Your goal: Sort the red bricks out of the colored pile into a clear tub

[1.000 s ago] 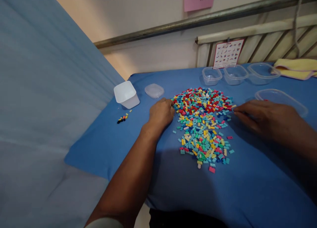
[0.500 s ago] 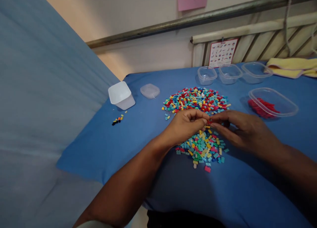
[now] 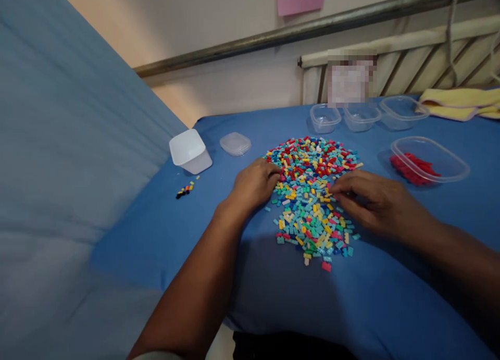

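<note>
A wide heap of small toy building bricks (image 3: 312,214), mostly turquoise, yellow, red and pink, lies spread over the blue cloth. At its left edge is my left hand (image 3: 255,183), fingers curled down among the bricks beside some red ones; whatever its fingertips hold is hidden. Over the heap's right side, my right hand (image 3: 377,199) has its thumb and fingers pinched together, and I cannot make out what is between them. To the right of that hand stands a clear plastic container (image 3: 455,170) with a batch of red bricks (image 3: 414,168) in it.
Several clear tubs, one of them a small tub (image 3: 325,121), line the table's back edge near a yellow cloth (image 3: 449,104). Stacked clear lids (image 3: 235,144) and a white bin (image 3: 195,157) stand left, with a few loose bricks (image 3: 185,190) in front. A blue curtain hangs at far left.
My hands have moved apart. The left went from the middle, where both met at a small red piece, to the heap's left edge; the right stays nearly in place.
</note>
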Available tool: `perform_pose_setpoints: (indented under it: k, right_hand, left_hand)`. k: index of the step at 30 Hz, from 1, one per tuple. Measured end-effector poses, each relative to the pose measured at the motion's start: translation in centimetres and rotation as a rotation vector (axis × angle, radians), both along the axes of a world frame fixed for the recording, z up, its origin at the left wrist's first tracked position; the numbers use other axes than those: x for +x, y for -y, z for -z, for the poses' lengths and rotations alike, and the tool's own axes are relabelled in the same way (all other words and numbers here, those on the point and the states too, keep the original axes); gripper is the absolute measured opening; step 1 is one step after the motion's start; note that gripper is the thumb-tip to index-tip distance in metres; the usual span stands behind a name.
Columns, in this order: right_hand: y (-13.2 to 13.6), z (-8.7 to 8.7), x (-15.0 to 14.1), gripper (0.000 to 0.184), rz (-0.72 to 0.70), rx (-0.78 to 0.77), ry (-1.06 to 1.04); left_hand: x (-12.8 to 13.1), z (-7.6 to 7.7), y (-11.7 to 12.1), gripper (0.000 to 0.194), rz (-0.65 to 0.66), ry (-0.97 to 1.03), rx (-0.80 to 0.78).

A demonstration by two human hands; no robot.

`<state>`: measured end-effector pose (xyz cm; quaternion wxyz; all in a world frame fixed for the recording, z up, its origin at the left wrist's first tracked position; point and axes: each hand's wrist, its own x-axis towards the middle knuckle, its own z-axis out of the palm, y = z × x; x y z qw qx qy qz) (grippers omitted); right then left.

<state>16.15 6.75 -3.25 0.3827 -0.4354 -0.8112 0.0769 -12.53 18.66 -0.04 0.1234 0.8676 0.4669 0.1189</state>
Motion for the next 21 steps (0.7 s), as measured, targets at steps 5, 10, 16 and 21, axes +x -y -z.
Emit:
perform_pose_setpoints:
  k: [5, 10, 16, 21]
  right_hand:
    - [-0.4, 0.0, 1.1, 0.014, 0.027, 0.045, 0.085]
    - [-0.7, -2.4, 3.8, 0.017, 0.268, 0.155, 0.201]
    - [-1.5, -2.4, 11.2, 0.038, 0.751, 0.039, 0.407]
    - [-1.8, -1.0, 13.6, 0.052, 0.825, -0.134, 0.524]
  left_hand:
    - [-1.0, -0.4, -0.3, 0.027, -0.005, -0.051, 0.001]
    - [-0.6, -0.1, 0.3, 0.028, 0.086, -0.107, 0.032]
    - [-0.5, 0.1, 0.5, 0.034, 0.133, -0.16, 0.055]
    - [-0.6, 0.1, 0.4, 0.023, 0.142, -0.155, 0.041]
